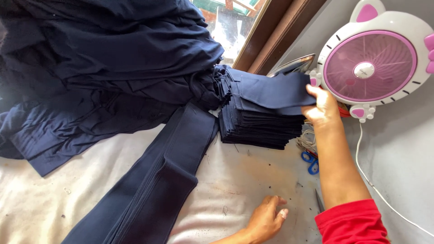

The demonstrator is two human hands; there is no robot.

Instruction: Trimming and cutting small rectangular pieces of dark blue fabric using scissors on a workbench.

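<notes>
A single navy cloth piece is gripped at its right edge by the right hand, the fingers closed over the fabric. The piece lies across the top of a stack of folded navy pieces, which stands on the white tabletop just in front of a pink and white fan. The left hand is rested flat on the tabletop near the lower edge, fingers loosely spread, nothing held.

A long navy strip of fabric is laid diagonally from the stack toward the bottom left, and a large heap of navy cloth is piled behind it. Blue-handled scissors are seen beside the stack, partly hidden by the right forearm.

The step in hand is judged to be the handling of the top piece at the stack; whether it is being lifted off or laid on cannot be told. The next move is judged to call for a firm hold on one layer only, so that the pieces below are not dragged askew.
</notes>
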